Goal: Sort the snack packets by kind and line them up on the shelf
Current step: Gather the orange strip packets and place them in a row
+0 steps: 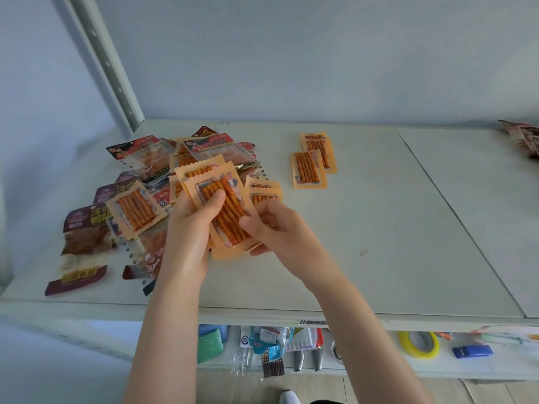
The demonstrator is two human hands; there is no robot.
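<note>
The orange stick packets (224,211) are gripped over the shelf (379,228) by the left hand (189,231) and pinched by the right hand (281,233); they are best squared up — then laid beside the placed pair (309,170).

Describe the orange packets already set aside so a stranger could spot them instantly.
Look at the white shelf top. Right of the jumbled packet pile, two orange stick packets lie overlapping on bare surface. Unlike the other orange ones, they sit apart from the pile and in nobody's hands.

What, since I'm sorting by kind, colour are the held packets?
Pale orange packets, red-brown sticks inside; head view.
</note>
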